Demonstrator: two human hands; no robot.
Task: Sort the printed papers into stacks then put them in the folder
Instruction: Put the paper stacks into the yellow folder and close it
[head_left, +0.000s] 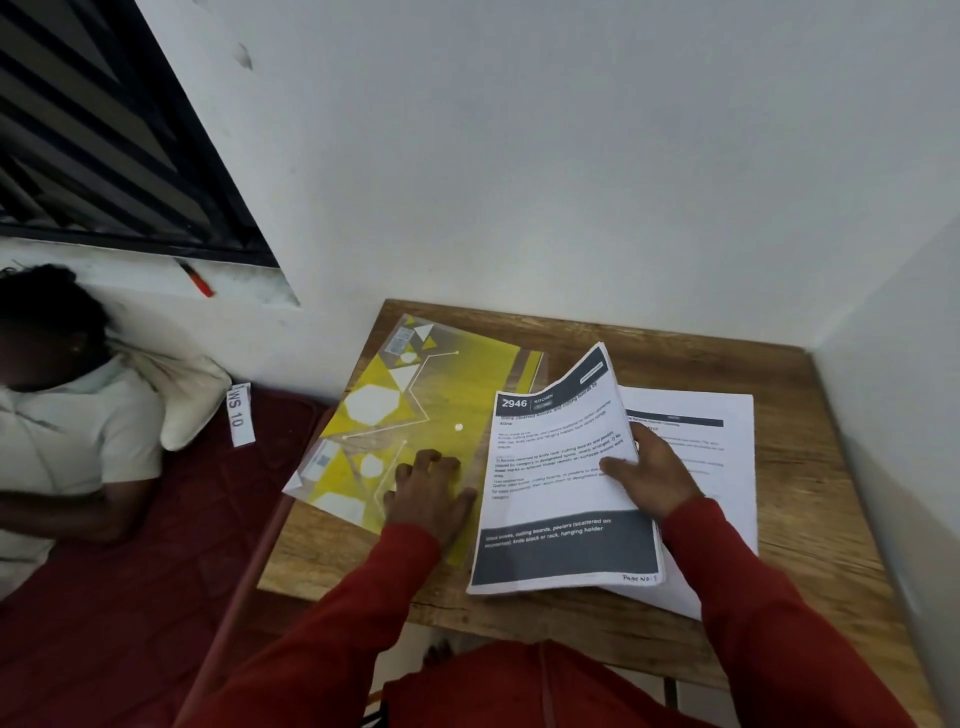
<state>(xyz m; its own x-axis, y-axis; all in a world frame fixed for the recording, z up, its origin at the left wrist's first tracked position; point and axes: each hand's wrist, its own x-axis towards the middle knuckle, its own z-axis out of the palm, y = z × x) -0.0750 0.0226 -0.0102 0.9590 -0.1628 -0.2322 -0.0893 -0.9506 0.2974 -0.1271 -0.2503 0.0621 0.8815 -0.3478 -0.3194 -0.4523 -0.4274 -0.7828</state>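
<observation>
A yellow folder (415, 410) with white hexagons and triangles lies on the left half of the wooden table (810, 525). My left hand (428, 496) rests on its near end, fingers bent, tips on the cover. My right hand (652, 478) grips the right edge of a stack of printed papers (561, 499), thumb on the top sheet headed "2946 KITCHEN", whose far end curls up. More printed sheets (722, 457) lie flat under and to the right of that stack.
White walls close the table at the back and right. A person (67, 415) lies on a dark red mattress (130, 597) to the left, beside a label "WS 10" (240, 414). A red pen (199, 280) sits on the window ledge.
</observation>
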